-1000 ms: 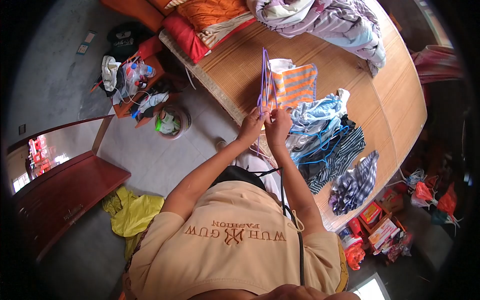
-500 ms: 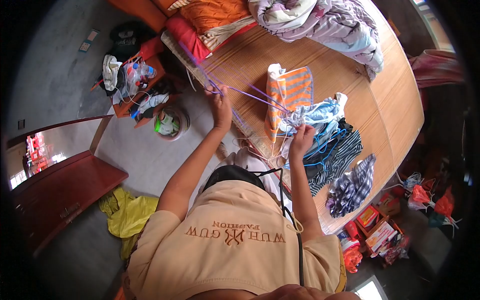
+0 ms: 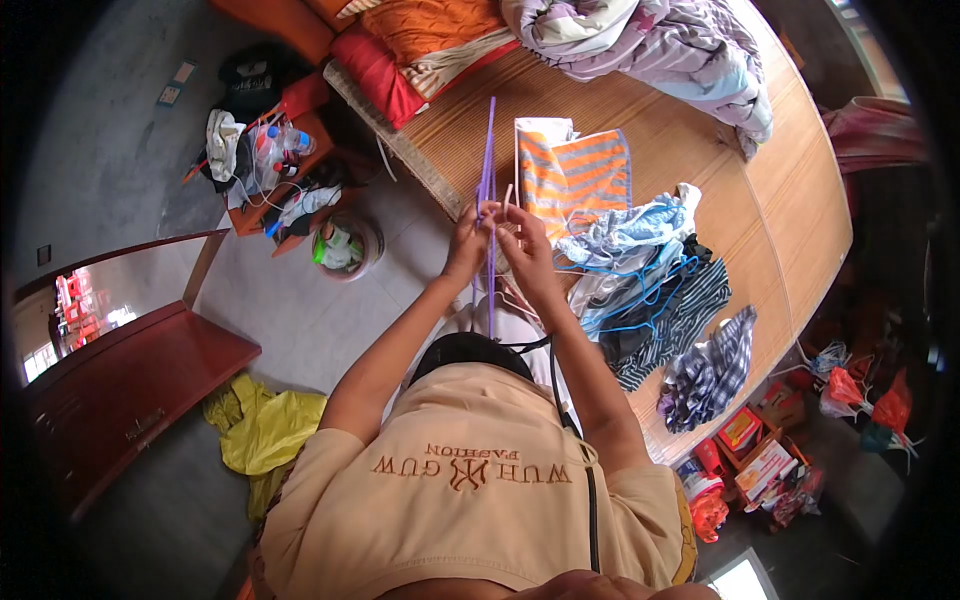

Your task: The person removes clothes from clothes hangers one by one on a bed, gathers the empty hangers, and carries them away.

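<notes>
Purple clothes hangers (image 3: 487, 165), seen nearly edge-on, stand upright in front of me. My left hand (image 3: 468, 245) is closed around them. Right beside it, my right hand (image 3: 527, 255) has its fingers bent at the same hangers, its fingertips close to those of the left. Beyond my hands an orange and grey striped cloth (image 3: 585, 170) lies on the bed mat. Light blue patterned clothing (image 3: 640, 235) is heaped to the right, with blue hangers (image 3: 640, 325) among dark and striped garments (image 3: 690, 310).
A checked garment (image 3: 708, 375) lies by the bed's right edge. A quilt (image 3: 650, 50) and a red pillow (image 3: 375, 75) are on the woven mat (image 3: 760, 240). At left are a cluttered stand (image 3: 300, 225), a bin (image 3: 345, 248) and a yellow bag (image 3: 260, 425).
My right hand has left the light blue clothing and moved left to my left hand. The purple hangers have swung from slanting across the bed to upright, off the clothing.
</notes>
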